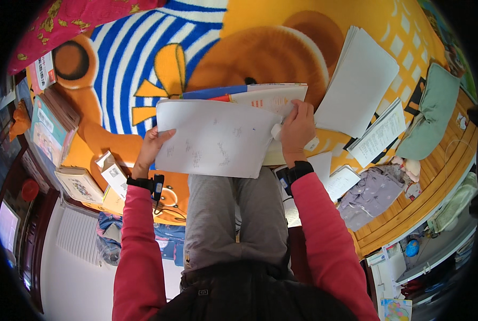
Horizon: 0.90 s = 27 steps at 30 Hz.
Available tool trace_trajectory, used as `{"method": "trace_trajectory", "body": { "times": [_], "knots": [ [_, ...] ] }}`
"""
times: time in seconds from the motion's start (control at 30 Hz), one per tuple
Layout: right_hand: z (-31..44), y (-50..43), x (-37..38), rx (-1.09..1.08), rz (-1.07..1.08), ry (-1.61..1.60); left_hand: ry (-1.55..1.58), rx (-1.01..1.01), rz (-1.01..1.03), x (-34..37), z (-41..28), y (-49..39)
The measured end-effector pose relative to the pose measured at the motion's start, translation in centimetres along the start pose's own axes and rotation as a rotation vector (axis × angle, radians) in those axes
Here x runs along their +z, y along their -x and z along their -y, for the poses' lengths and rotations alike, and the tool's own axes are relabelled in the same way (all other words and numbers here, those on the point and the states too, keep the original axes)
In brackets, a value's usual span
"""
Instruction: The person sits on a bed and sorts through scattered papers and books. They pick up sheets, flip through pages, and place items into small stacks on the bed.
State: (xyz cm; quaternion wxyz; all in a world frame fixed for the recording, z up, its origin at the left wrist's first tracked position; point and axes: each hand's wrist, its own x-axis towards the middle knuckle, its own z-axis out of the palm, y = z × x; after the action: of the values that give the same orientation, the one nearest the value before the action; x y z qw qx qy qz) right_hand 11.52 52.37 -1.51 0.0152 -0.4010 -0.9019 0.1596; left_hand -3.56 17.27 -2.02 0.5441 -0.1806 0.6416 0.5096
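My left hand point(154, 146) grips the left edge of a white paper sheet point(214, 140), its thumb lying on top. Faint handwriting is scattered over the sheet, which is tilted above my lap. At the sheet's right side, my right hand point(298, 126) has curled fingers by the edge of an open printed book point(267, 99). Whether these fingers pinch the book, the sheet or something else is hidden. A small white object point(277, 131) shows beside the right hand. A blue-edged cover point(214, 92) sticks out behind the sheet.
A bear-patterned blanket point(255, 52) spreads beneath everything. A stack of blank paper point(359, 80) and printed pages point(377, 132) lie at right, near a green cushion point(431, 112). Books point(50, 128) and a white box point(112, 172) stand at left. Grey-trousered legs point(239, 212) extend below the sheet.
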Motion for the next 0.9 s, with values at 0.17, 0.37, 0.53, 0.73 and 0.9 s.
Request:
{"method": "trace_trajectory", "body": {
  "times": [0.17,0.37,0.53,0.73,0.9],
  "knots": [
    [-0.9,0.8,1.6,-0.015,0.042,-0.014,-0.346,-0.084,-0.126,0.0,-0.9,1.2],
    [-1.0,0.4,1.4,0.034,0.037,-0.059,-0.045,-0.009,-0.017,1.8,-2.4,3.0],
    [-1.3,1.2,-1.5,0.000,-0.011,-0.240,-0.105,-0.020,0.005,1.0,-2.9,3.0],
    [-2.2,3.6,-3.0,0.010,0.059,-0.379,0.004,0.071,0.002,-0.1,-1.9,3.5],
    [-1.9,3.2,-3.0,0.013,0.070,-0.376,-0.007,0.048,-0.048,-0.5,-1.2,4.0]
  ]
}}
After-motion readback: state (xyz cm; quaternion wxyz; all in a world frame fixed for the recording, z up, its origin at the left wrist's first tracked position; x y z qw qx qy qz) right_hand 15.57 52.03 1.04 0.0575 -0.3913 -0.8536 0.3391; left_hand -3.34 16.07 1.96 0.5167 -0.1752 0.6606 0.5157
